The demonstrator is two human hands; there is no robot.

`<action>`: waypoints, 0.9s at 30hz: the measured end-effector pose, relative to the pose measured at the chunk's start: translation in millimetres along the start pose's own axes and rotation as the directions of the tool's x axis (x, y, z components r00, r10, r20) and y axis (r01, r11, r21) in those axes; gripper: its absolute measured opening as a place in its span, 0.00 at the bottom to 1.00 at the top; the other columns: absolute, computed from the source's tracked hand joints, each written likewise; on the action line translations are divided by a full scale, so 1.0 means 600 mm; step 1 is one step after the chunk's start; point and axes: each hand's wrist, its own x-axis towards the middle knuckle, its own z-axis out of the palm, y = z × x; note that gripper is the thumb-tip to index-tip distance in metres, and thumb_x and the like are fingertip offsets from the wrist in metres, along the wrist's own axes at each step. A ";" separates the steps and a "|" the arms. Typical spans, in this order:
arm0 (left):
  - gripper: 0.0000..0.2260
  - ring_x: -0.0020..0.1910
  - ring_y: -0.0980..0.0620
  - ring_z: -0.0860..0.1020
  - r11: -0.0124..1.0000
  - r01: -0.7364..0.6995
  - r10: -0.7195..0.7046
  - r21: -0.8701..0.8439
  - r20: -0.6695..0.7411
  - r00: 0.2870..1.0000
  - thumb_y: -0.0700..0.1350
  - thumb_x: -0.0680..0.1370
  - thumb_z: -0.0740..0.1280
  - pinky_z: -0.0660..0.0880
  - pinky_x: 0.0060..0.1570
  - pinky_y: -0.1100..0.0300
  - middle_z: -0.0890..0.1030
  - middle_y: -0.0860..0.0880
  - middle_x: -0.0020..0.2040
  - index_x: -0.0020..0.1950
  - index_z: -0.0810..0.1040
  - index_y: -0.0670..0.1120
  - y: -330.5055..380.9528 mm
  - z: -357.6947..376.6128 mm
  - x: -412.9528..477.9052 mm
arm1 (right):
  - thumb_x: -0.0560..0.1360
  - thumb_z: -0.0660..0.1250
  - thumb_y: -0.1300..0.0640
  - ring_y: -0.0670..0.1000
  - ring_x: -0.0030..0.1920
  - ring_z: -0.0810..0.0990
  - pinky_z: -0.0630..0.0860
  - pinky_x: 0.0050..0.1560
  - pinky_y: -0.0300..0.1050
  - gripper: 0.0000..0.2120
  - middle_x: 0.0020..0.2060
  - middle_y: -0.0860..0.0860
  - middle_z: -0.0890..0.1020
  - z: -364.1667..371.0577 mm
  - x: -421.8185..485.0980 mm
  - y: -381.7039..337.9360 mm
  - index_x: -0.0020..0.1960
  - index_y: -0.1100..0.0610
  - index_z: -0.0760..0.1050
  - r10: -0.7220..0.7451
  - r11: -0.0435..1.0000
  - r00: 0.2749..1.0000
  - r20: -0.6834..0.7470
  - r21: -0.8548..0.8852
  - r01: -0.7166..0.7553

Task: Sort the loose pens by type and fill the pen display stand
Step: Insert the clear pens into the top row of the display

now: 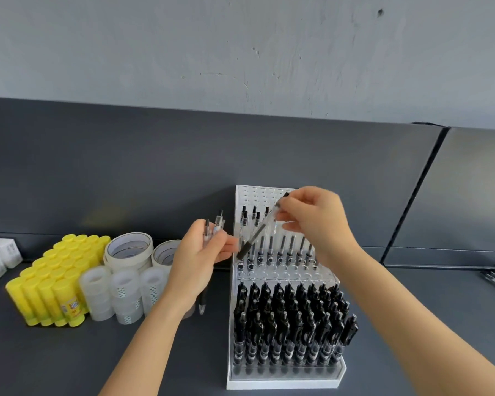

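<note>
Head view: right grip (pixel 315 221) pinches a tilted pen (pixel 262 228), dark end over the display stand (pixel 286 382) upper tier; left grip (pixel 196 252) clasps a bundle of pens (pixel 213 228) beside it.

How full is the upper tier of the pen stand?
Partly full: the upper tier holds a few clear pens, with rows of empty holes in front and behind.

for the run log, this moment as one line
right hand: pinches clear pen, tip low over stand upper tier | left hand: holds spare pens | lower tier: packed with black pens
</note>
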 end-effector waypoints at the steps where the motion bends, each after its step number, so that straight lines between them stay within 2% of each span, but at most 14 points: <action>1: 0.04 0.45 0.52 0.84 1.000 -0.002 0.002 0.023 -0.017 1.000 0.40 0.81 0.61 0.80 0.47 0.57 0.85 0.47 0.44 0.50 0.74 0.40 -0.003 -0.002 0.002 | 0.74 0.66 0.63 0.49 0.37 0.83 0.80 0.38 0.41 0.05 0.35 0.54 0.84 -0.004 0.003 0.001 0.41 0.60 0.78 -0.062 0.995 0.997 -0.047 -0.086 0.058; 4: 0.05 0.43 0.55 0.83 0.996 -0.006 0.010 0.091 -0.044 0.999 0.42 0.81 0.62 0.79 0.43 0.63 0.84 0.49 0.43 0.49 0.76 0.42 -0.008 -0.005 0.004 | 0.74 0.66 0.59 0.53 0.41 0.82 0.80 0.47 0.51 0.04 0.33 0.49 0.83 -0.006 0.010 0.008 0.41 0.55 0.78 -0.206 0.910 0.976 -0.065 -0.380 0.167; 6: 0.05 0.42 0.56 0.82 0.995 0.009 -0.004 0.101 -0.055 0.998 0.42 0.81 0.62 0.77 0.39 0.67 0.84 0.49 0.42 0.49 0.77 0.42 -0.011 -0.005 0.005 | 0.74 0.65 0.58 0.53 0.42 0.81 0.78 0.50 0.53 0.04 0.33 0.46 0.82 -0.001 0.009 0.010 0.41 0.54 0.78 -0.239 0.868 0.970 -0.038 -0.457 0.196; 9: 0.06 0.39 0.55 0.82 0.996 0.041 -0.036 0.084 -0.066 0.997 0.42 0.81 0.62 0.77 0.36 0.67 0.83 0.49 0.41 0.49 0.77 0.43 -0.014 -0.004 0.005 | 0.75 0.65 0.58 0.51 0.38 0.82 0.80 0.46 0.52 0.04 0.35 0.47 0.82 0.003 0.011 0.007 0.42 0.55 0.78 -0.230 0.870 0.973 -0.020 -0.453 0.196; 12: 0.06 0.36 0.56 0.81 0.997 0.051 -0.048 0.060 -0.058 0.997 0.42 0.81 0.62 0.76 0.35 0.67 0.83 0.48 0.41 0.48 0.76 0.43 -0.016 -0.005 0.004 | 0.75 0.65 0.59 0.52 0.38 0.82 0.80 0.42 0.48 0.04 0.36 0.49 0.83 0.007 0.015 0.000 0.43 0.56 0.78 -0.224 0.852 0.974 0.022 -0.482 0.207; 16: 0.05 0.35 0.57 0.79 0.997 0.043 -0.040 0.069 -0.051 0.998 0.43 0.81 0.62 0.75 0.34 0.66 0.82 0.49 0.38 0.48 0.76 0.44 -0.018 -0.005 0.006 | 0.75 0.65 0.59 0.53 0.38 0.83 0.75 0.37 0.39 0.05 0.36 0.51 0.84 0.016 0.019 0.015 0.43 0.56 0.78 -0.176 0.811 0.981 0.077 -0.553 0.189; 21: 0.05 0.36 0.59 0.78 0.991 -0.006 0.009 0.135 -0.017 1.000 0.43 0.80 0.63 0.76 0.37 0.68 0.80 0.48 0.38 0.47 0.76 0.43 -0.017 -0.004 0.005 | 0.74 0.65 0.61 0.56 0.37 0.83 0.81 0.39 0.48 0.06 0.35 0.54 0.83 0.029 0.016 0.037 0.43 0.58 0.80 -0.133 0.818 0.984 0.118 -0.548 0.176; 24: 0.06 0.35 0.61 0.77 0.987 -0.047 0.051 0.153 -0.026 0.998 0.43 0.79 0.64 0.76 0.38 0.68 0.77 0.48 0.39 0.47 0.76 0.40 -0.007 -0.001 0.006 | 0.75 0.65 0.60 0.55 0.36 0.82 0.81 0.41 0.50 0.06 0.34 0.53 0.83 0.031 0.017 0.039 0.43 0.57 0.80 -0.159 0.804 0.980 0.121 -0.561 0.199; 27: 0.06 0.32 0.63 0.74 0.983 -0.077 0.079 0.166 -0.006 0.997 0.42 0.79 0.65 0.72 0.33 0.69 0.77 0.50 0.36 0.48 0.78 0.40 0.005 0.003 0.005 | 0.75 0.68 0.56 0.51 0.40 0.81 0.80 0.45 0.49 0.05 0.38 0.49 0.82 0.022 0.012 0.039 0.48 0.57 0.81 -0.184 0.783 0.978 0.099 -0.586 0.206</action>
